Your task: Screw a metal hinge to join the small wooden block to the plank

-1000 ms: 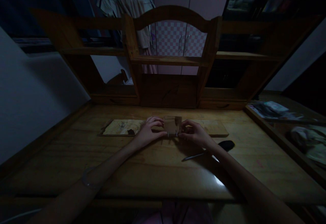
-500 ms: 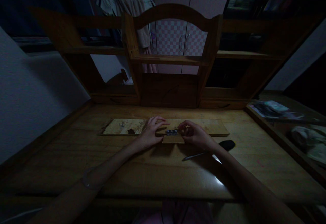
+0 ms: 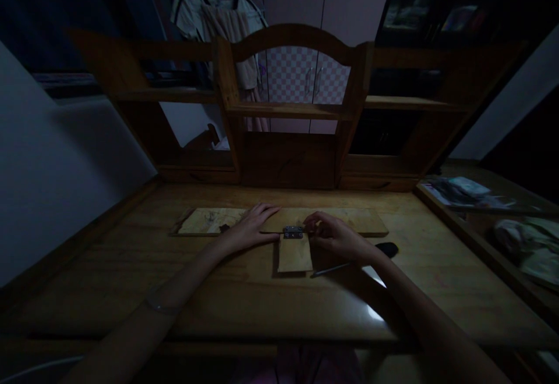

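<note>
Since a second ago the small wooden flap (image 3: 295,253) has gone from standing upright between my hands to lying flat on the worktop (image 3: 244,291), hinged outward toward me. It joins the long wooden board (image 3: 349,220) at a metal hinge (image 3: 293,232). The board lies across the worktop toward its far edge, parallel to the hutch (image 3: 288,157); the near half of the worktop is open, with free room left and right of the flap. A screwdriver (image 3: 356,260) lies just right of the flap, under my right forearm. My left hand (image 3: 248,228) rests flat and open on the board, just left of the hinge. My right hand (image 3: 334,234) sits at the hinge's right end, fingers curled; whether they pinch it, I cannot tell.
</note>
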A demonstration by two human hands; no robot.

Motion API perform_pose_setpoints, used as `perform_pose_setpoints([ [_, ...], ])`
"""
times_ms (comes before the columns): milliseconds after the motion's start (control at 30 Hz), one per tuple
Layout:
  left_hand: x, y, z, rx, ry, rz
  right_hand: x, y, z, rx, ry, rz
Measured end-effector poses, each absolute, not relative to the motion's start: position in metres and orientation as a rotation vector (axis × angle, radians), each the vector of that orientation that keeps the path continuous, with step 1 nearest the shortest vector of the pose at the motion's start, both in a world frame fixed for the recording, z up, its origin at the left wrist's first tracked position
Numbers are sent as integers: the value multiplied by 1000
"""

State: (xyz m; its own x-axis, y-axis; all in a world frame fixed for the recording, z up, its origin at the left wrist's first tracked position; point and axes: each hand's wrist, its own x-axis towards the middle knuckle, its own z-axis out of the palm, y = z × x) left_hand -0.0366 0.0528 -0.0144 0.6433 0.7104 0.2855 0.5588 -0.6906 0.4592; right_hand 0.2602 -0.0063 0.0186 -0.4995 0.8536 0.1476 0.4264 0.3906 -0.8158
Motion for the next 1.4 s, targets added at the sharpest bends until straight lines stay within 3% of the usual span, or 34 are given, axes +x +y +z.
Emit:
perform_pose_setpoints([
  [300, -38, 61, -15, 2501, 983, 695, 343, -35, 36, -1336, -2120, 798],
  [967, -31, 70, -30, 2497, 1073, 794, 410, -120, -5, -1418, -2199, 176],
  [1400, 149, 83, 0, 2454, 836, 1016, 475, -167, -13, -1548, -2067, -84],
])
